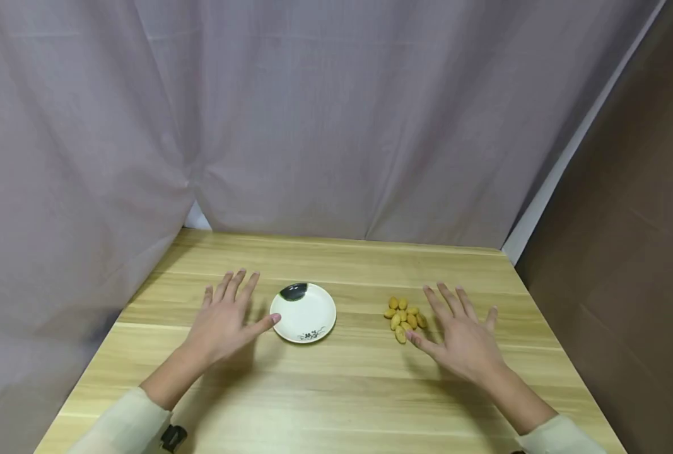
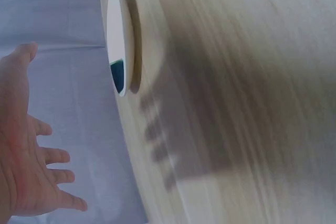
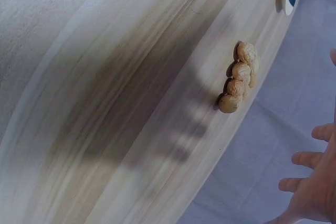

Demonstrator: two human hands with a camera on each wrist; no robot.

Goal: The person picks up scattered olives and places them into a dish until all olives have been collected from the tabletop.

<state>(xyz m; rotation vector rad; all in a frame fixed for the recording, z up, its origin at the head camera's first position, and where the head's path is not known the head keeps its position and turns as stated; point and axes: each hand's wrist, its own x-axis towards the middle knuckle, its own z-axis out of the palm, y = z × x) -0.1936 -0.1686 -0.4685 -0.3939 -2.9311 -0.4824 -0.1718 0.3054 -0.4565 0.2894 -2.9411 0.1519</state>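
Observation:
A round white plate (image 1: 304, 318) with a dark patch at its rim and a small flower print lies on the wooden table. Just left of it my left hand (image 1: 222, 321) hovers over the tabletop, fingers spread, the thumb tip overlapping the plate's edge in the head view. To the plate's right is a small heap of yellow-brown, wrinkled oval dried fruits (image 1: 403, 317). My right hand (image 1: 463, 337) hovers beside that heap with spread fingers, its thumb pointing at the nearest piece. Both hands hold nothing; their shadows fall on the wood in the wrist views.
The light wooden table (image 1: 336, 403) ends at a grey curtain (image 1: 313, 126) behind and on the left. A brown panel (image 1: 626, 265) stands along the right side. A black band (image 1: 173, 436) shows at the left wrist, by the pale sleeve (image 1: 123, 422).

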